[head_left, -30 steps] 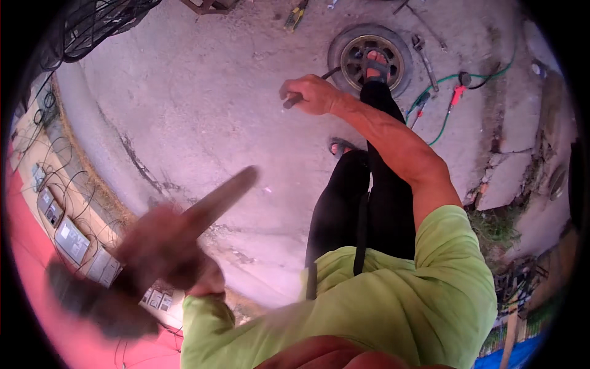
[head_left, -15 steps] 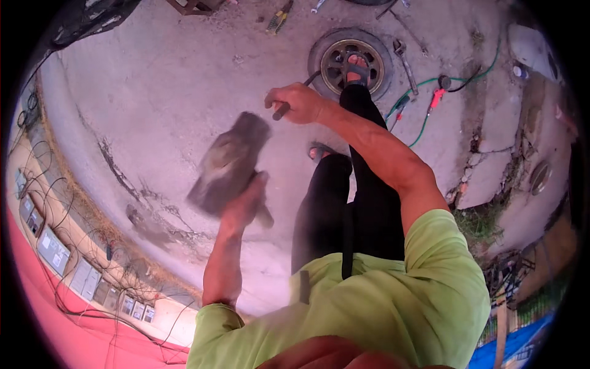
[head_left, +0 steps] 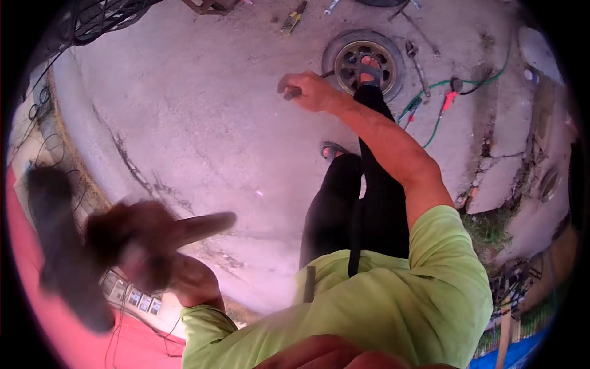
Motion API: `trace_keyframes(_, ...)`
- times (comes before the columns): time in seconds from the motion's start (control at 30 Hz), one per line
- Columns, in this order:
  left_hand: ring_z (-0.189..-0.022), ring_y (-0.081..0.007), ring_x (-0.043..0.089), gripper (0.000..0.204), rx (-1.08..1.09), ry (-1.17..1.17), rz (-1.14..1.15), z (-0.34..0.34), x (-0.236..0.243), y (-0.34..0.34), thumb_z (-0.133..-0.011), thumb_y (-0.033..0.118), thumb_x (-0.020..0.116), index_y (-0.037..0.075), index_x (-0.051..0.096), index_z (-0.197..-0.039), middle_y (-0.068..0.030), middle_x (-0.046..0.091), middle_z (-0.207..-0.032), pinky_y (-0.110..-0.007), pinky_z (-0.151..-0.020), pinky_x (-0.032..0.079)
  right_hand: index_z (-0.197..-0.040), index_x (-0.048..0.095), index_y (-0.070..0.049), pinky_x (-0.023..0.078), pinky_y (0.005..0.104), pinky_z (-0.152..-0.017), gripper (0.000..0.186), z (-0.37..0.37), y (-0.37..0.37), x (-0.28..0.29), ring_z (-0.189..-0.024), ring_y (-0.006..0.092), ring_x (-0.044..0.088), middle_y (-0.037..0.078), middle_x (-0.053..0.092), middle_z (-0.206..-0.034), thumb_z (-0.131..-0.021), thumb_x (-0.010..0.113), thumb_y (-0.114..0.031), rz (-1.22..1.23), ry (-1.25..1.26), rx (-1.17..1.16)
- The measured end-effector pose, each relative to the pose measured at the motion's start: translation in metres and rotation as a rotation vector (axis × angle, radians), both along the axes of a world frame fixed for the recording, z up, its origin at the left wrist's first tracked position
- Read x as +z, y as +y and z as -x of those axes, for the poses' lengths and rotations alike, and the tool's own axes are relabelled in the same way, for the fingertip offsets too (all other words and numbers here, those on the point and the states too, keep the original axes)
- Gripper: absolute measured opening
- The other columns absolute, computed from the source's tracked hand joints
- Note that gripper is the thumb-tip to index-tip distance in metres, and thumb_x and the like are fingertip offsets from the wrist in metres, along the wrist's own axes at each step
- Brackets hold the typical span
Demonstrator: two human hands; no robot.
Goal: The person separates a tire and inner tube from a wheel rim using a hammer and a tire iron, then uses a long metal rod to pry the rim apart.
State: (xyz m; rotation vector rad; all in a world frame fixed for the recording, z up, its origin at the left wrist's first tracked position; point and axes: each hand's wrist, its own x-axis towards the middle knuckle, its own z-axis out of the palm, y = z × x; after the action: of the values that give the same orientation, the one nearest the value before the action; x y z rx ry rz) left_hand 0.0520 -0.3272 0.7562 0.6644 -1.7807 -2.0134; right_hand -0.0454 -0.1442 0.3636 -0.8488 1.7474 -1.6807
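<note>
My left hand [head_left: 144, 249], blurred by motion, is raised at the lower left and wrapped round the short handle of a heavy sledgehammer [head_left: 64, 252]. The hammer's big dark head hangs far left, and the handle's end sticks out to the right. My right hand [head_left: 312, 91] grips a dark metal bar [head_left: 292, 93]. One end of this bar pokes out of my fist, while the other reaches the left edge of a wheel with a tire [head_left: 332, 54] lying flat on the ground. My sandalled foot [head_left: 370, 71] rests on the wheel's rim.
Pliers [head_left: 294, 17] lie beyond the wheel to the left. An adjustable wrench [head_left: 418, 67] and a green hose with a red-handled tool [head_left: 450, 99] lie to its right. Broken concrete [head_left: 495, 184] edges the right side. Meter boxes and cables line the left wall.
My left hand has swung the sledgehammer from in front of me up and out to the left. My right hand still holds the bar at the wheel; the view has shifted slightly.
</note>
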Motion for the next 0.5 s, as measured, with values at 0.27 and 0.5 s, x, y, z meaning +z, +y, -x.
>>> trace_keyframes(0.27,-0.058,-0.0121,0.054,0.018,-0.153,-0.614,0.531,-0.041,-0.099,0.008,-0.093,0.013,0.058,0.005,0.056,-0.109,0.0008,0.052,-0.071,-0.031,-0.058,0.046,-0.101,0.065,-0.005,0.054,0.0396,-0.070,0.027,-0.007,-0.025,-0.008,-0.082,0.0289,0.071,0.012,0.070,-0.082,-0.075,0.062,0.005,-0.021,0.145,0.040)
trace_keyframes(0.5,-0.056,-0.0131,0.053,0.011,-0.141,-0.946,0.012,-0.057,-0.119,0.014,-0.090,0.009,0.065,0.004,0.057,-0.095,-0.0013,0.055,-0.069,-0.030,-0.051,0.044,-0.101,0.065,-0.008,0.053,0.0377,-0.067,0.028,-0.025,-0.001,-0.002,-0.075,0.0290,0.069,0.011,0.069,-0.078,-0.076,0.062,0.003,0.015,0.124,0.017)
